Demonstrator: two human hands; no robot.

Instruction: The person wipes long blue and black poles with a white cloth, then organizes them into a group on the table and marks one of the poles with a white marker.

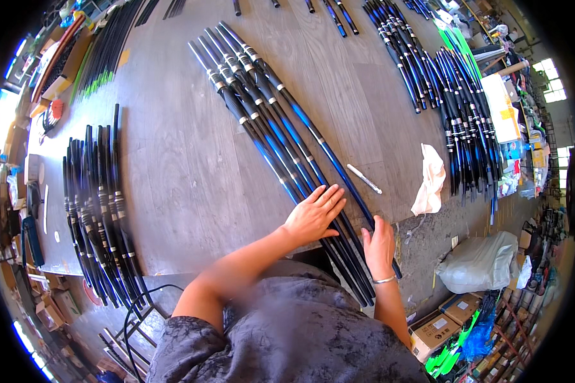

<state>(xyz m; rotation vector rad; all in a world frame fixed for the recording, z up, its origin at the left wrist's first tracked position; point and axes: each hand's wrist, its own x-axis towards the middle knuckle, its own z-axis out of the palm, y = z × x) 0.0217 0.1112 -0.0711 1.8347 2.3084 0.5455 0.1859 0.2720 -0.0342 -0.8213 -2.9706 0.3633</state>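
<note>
Several blue-and-black fishing rods point(278, 135) lie side by side on the grey table, slanting from the far middle down toward me. Their silver-ringed, thicker parts are at the far end, and their near ends reach past the table's edge. My left hand point(315, 215) rests flat across these rods with its fingers stretched out. At the right side of the row, my right hand point(380, 247) has its fingers curled round the outermost fishing rod point(340, 167), which is set slightly apart. The palm hides part of that grip. A white pen point(364, 179) lies just right of this rod.
A bundle of rods point(99, 217) overhangs the table point(172, 185) at the left. More rods point(469, 121) lie at the right, near a white cloth point(430, 180). Thin dark rods point(108, 51) lie far left. Cardboard boxes point(436, 332) and a plastic-wrapped bundle point(479, 263) stand lower right.
</note>
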